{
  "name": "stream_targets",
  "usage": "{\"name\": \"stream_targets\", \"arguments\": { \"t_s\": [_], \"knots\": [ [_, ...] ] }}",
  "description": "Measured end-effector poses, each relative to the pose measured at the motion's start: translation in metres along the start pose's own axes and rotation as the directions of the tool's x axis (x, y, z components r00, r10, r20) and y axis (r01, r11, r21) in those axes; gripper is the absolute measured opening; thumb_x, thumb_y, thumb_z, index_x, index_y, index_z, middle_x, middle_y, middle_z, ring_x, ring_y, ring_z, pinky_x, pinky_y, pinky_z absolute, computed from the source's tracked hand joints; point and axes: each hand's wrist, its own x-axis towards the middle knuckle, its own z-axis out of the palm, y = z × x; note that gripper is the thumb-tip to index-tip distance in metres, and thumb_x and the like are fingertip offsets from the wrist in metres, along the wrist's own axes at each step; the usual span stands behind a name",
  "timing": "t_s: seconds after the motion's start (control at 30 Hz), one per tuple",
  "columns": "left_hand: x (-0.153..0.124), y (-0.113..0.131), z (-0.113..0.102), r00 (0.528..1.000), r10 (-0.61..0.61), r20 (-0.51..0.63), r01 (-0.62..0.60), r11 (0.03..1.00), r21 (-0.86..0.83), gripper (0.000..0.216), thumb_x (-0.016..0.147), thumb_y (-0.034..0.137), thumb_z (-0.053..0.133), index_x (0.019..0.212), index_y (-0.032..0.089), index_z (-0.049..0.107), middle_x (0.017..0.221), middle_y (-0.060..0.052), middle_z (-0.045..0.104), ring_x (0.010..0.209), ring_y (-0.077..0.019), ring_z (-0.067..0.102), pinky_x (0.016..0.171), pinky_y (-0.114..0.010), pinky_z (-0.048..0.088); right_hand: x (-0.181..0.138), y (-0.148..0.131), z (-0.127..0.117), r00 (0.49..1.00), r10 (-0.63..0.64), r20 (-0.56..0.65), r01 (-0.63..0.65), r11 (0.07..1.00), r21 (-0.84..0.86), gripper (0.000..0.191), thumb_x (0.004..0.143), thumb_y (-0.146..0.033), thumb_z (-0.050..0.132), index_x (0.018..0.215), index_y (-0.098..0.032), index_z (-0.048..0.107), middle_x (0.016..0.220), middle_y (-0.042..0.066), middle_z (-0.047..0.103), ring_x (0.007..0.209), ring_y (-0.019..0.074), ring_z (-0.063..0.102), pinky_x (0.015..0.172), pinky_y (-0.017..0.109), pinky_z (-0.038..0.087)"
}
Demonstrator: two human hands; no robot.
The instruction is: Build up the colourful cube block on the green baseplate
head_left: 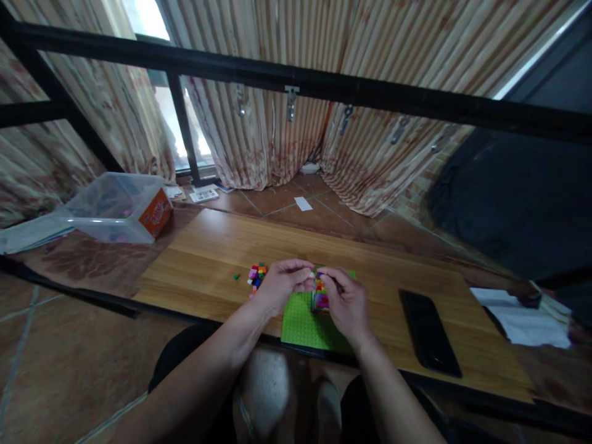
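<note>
A green studded baseplate point(305, 327) lies at the front of the wooden table, with a colourful toy brick build point(322, 300) standing on it. My left hand point(280, 283) comes in from the left, its thumb and fingertips pinched on a small whitish toy brick point(312, 275) at the build's upper left. On the opposite side, my right hand point(346, 302) has its fingers closed against the top and right side of the build. Those fingers hide part of it. Left of my left hand sits a pile of loose toy bricks point(257, 275), with a small green brick point(236, 277) apart from it.
A black phone point(430, 333) lies on the wooden table point(213, 246) at the right. Beyond the left end is a clear plastic box point(115, 191) with an orange label. Papers point(531, 320) lie past the right end. A dark metal bar point(324, 83) crosses before the curtains.
</note>
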Motion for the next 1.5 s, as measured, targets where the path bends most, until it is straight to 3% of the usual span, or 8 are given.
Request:
{"name": "stream_targets", "arguments": {
  "t_s": [0.17,0.33,0.47,0.63,0.77,1.03,1.23,1.5],
  "knots": [
    [0.002,-0.001,-0.001,0.999,0.039,-0.036,-0.035,0.994,0.106,0.016,0.068,0.022,0.075,0.080,0.012,0.071,0.065,-0.001,0.064,0.055,-0.0076,0.056,0.058,-0.023,0.046,0.001,0.004,-0.002,0.971,0.193,-0.139,-0.177,0.977,0.122,0.022,0.087,-0.037,0.059,0.097,-0.022,0.072,0.097,0.005,0.073,0.088,0.0188,0.067,0.082,0.034,0.052],
    [0.006,-0.007,0.001,0.999,0.048,-0.010,-0.044,0.972,0.232,0.013,0.073,0.016,0.065,0.083,0.013,0.072,0.056,0.003,0.056,0.049,-0.0064,0.047,0.052,-0.021,0.035,0.003,0.008,-0.002,0.951,0.234,-0.202,-0.208,0.968,0.140,0.025,0.084,-0.039,0.061,0.097,-0.020,0.072,0.097,0.007,0.074,0.089,0.0197,0.068,0.084,0.036,0.053],
    [0.007,-0.013,0.001,0.997,0.047,0.067,-0.062,0.966,0.253,0.022,0.073,0.022,0.066,0.092,0.014,0.073,0.057,0.004,0.055,0.049,-0.0067,0.045,0.052,-0.022,0.033,0.004,0.009,0.000,0.969,0.183,-0.165,-0.169,0.981,0.092,0.024,0.085,-0.039,0.059,0.096,-0.021,0.072,0.096,0.007,0.072,0.088,0.0197,0.067,0.082,0.036,0.052],
    [0.005,-0.016,0.004,0.987,0.053,0.150,-0.086,0.971,0.221,0.020,0.073,0.030,0.066,0.084,0.014,0.073,0.061,0.003,0.055,0.051,-0.0068,0.045,0.054,-0.022,0.034,0.006,0.009,0.004,0.994,0.026,-0.106,-0.026,1.000,0.008,0.018,0.087,-0.036,0.060,0.090,-0.025,0.073,0.099,0.005,0.068,0.097,0.0199,0.063,0.086,0.037,0.050],
    [0.005,-0.016,0.004,0.990,0.075,0.116,-0.098,0.973,0.211,0.016,0.074,0.028,0.063,0.074,0.014,0.070,0.059,0.003,0.052,0.050,-0.0069,0.043,0.054,-0.023,0.034,0.006,0.010,0.004,0.997,-0.006,-0.077,0.000,0.997,-0.073,0.019,0.090,-0.035,0.057,0.095,-0.025,0.072,0.103,0.006,0.066,0.100,0.0201,0.062,0.088,0.037,0.049],
    [0.011,-0.024,-0.003,0.979,0.160,0.126,-0.198,0.891,0.409,0.023,0.082,0.031,0.056,0.067,0.015,0.064,0.052,0.004,0.048,0.050,-0.0090,0.043,0.052,-0.024,0.030,0.002,0.007,0.004,0.991,-0.135,-0.018,0.125,0.951,-0.282,0.020,0.092,-0.028,0.054,0.102,-0.021,0.070,0.103,0.008,0.067,0.098,0.0217,0.060,0.089,0.040,0.048],
    [0.009,-0.017,0.000,0.992,0.112,0.055,-0.124,0.940,0.319,0.028,0.079,0.039,0.060,0.064,0.015,0.059,0.052,0.004,0.047,0.047,-0.0078,0.041,0.051,-0.024,0.030,0.001,0.006,0.005,0.993,-0.120,-0.020,0.111,0.961,-0.255,0.020,0.093,-0.027,0.053,0.100,-0.023,0.070,0.102,0.007,0.067,0.097,0.0211,0.061,0.088,0.039,0.049],
    [0.006,-0.012,0.002,0.999,0.024,0.049,-0.035,0.971,0.236,0.032,0.072,0.044,0.068,0.067,0.013,0.060,0.056,0.004,0.049,0.049,-0.0065,0.042,0.053,-0.023,0.032,-0.001,0.010,0.005,0.993,-0.115,-0.015,0.108,0.965,-0.240,0.018,0.092,-0.027,0.054,0.099,-0.022,0.070,0.102,0.007,0.067,0.096,0.0204,0.061,0.087,0.039,0.050]
  ]
}}
